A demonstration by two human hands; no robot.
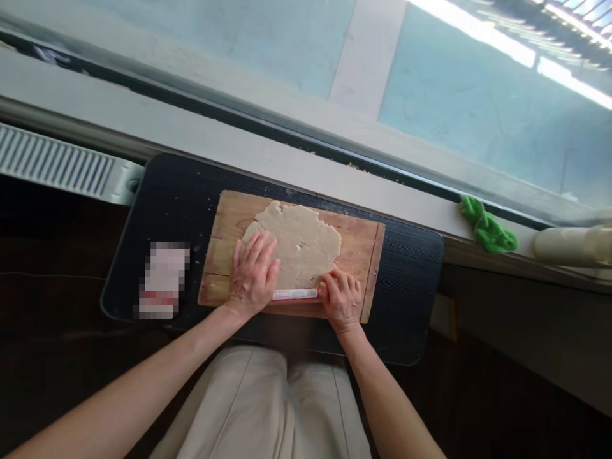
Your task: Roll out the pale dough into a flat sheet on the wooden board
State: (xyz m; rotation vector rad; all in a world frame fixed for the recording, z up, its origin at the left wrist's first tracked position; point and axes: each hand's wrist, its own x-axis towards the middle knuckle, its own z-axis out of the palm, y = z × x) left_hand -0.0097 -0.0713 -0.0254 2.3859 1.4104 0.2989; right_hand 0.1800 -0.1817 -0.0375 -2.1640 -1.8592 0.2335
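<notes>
Rolled-out dough (301, 245) with a ragged edge and a small hole near its middle lies flat on a wooden board (361, 255). My left hand (254, 271) rests on the dough's left part, its fingers stretched out flat. Along the dough's near edge runs a narrow white strip-like thing with red edges and print (295, 294); its exact kind is unclear. Its left end meets the heel of my left hand. At its right end, my right hand (340, 296) has its fingers curled around it, close to the dough's lower right edge.
Beneath the board is a black table (406, 287) with rounded corners and pale crumbs. A blurred-out pale packet-like item (164, 280) lies at left. Behind run a window sill (268, 162) with a green cloth (488, 223) and a whitish bottle (571, 247), and a radiator (57, 162).
</notes>
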